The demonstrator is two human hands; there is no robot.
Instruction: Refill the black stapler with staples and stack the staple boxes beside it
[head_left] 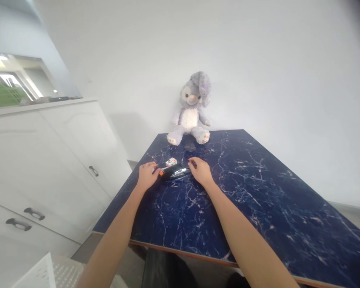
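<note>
A small bundle of pens [180, 173] lies across the dark blue marbled table [246, 192], between my two hands. My left hand [148, 175] is closed at the bundle's left end, with a small purplish bit showing by its thumb. Close to those fingertips is a black item with an orange end [165, 172]; its kind is unclear. My right hand [200, 170] has curled fingers around the pens' right ends, and something dark shows at its fingertips. Just behind the bundle sits a small white box-shaped piece, perhaps an eraser [171, 161].
A grey plush rabbit [189, 116] sits at the table's far edge against the white wall, a small dark object [190, 146] before its feet. White cabinets [57, 160] stand to the left. A white perforated item [39, 276] is at the lower left.
</note>
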